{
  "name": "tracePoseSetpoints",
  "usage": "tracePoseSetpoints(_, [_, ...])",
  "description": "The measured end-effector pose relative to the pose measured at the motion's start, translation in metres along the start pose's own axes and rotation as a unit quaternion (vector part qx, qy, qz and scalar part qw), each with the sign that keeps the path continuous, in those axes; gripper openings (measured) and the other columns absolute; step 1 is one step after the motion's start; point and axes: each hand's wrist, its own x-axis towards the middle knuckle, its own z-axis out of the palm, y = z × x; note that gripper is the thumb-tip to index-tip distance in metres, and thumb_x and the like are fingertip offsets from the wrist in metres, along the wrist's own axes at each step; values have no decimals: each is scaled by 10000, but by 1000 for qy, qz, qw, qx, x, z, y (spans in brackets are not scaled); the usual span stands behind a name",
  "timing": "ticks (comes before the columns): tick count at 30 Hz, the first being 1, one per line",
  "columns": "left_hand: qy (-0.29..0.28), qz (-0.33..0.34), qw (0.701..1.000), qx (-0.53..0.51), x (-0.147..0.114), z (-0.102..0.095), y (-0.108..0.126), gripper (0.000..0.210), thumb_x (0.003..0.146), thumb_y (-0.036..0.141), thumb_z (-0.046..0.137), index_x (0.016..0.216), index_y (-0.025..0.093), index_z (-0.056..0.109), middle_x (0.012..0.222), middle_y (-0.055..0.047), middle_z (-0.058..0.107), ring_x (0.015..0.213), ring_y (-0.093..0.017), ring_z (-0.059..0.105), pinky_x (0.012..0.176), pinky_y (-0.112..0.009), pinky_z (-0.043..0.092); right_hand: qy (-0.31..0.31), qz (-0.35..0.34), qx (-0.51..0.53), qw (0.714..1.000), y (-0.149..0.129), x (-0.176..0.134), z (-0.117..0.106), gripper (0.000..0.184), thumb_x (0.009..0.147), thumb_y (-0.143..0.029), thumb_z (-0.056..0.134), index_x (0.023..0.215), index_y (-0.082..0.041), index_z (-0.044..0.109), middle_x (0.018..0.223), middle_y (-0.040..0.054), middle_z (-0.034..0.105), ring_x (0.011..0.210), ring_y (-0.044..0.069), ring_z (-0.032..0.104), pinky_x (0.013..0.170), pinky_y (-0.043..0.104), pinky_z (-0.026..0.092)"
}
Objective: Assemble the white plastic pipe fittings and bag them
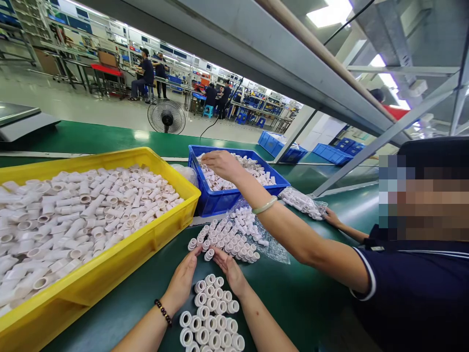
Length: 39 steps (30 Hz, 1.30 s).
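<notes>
Where white fittings crowd the left hand and right hand, whether their fingers grip any cannot be told.

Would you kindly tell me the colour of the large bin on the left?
The bin is yellow, seen in the head view.

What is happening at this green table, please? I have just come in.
The person's left hand and right hand, both open, frame the near edge of a group of white fittings. More open-ended fittings stand nearer the camera. A co-worker reaches in from the right, one hand over the blue bin of white pieces and the other by a clear bag. The yellow bin at left holds many more.
</notes>
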Motion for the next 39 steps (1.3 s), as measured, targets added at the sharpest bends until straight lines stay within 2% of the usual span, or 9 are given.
tracePoseSetpoints(4, [9,3,1000,-7,1,0,1,475,843,433,302,1214,182,457,1285,-98,467,1190,-227,388,1010,-434,279,-12,-4,-6,1000,2,4,0,503,785,-612,288,1177,-355,471,1211,-71,502,1199,168,382,1022,384,240])
tracePoseSetpoints(7, [11,2,1000,-6,2,-1,0,473,838,439,313,1209,189,465,1285,-94,468,1193,-231,385,1006,-434,289,-28,-19,-9,999,4,5,0,484,816,-562,240,1203,-353,444,1246,-98,463,1224,171,337,1010,394,209])
tracePoseSetpoints(12, [16,-7,1000,-14,2,-1,-3,488,833,445,321,1217,172,452,1302,-104,446,1200,-227,375,1002,-425,298,-37,-11,5,999,0,4,1,499,811,-592,281,1219,-342,424,1297,-45,427,1228,176,335,1031,413,187])
tracePoseSetpoints(17, [10,-20,999,-27,3,0,-2,511,825,464,328,1220,164,449,1310,-102,438,1208,-227,365,999,-412,303,-42,-6,18,999,-5,4,4,573,819,-582,295,1265,-236,398,1343,47,372,1252,204,289,1052,415,161])
tracePoseSetpoints(21, [12,-15,999,-30,4,-1,0,508,824,469,324,1213,169,457,1303,-105,445,1199,-230,377,990,-418,314,-46,-5,27,999,-7,6,5,590,807,-591,316,1262,-226,403,1345,67,369,1255,210,280,1047,415,150])
tracePoseSetpoints(28, [46,-1,999,16,2,-1,1,443,829,444,332,1141,192,520,1211,-106,511,1130,-238,442,936,-421,374,-47,13,35,998,-11,6,6,665,761,-648,324,1241,-201,431,1313,105,407,1215,230,348,1022,427,186])
tracePoseSetpoints(33, [61,11,996,62,2,-2,8,414,829,434,327,1052,207,591,1155,-96,540,1056,-242,488,824,-393,451,-64,21,33,997,-11,5,5,666,769,-644,309,1237,-187,437,1303,108,419,1203,227,364,1017,413,204])
tracePoseSetpoints(39, [70,-29,993,89,0,-4,16,462,828,461,282,893,171,636,866,-98,652,792,-226,582,619,-340,470,-84,49,51,994,-5,2,3,691,763,-657,311,1205,-151,471,1227,127,497,1153,240,425,995,415,238])
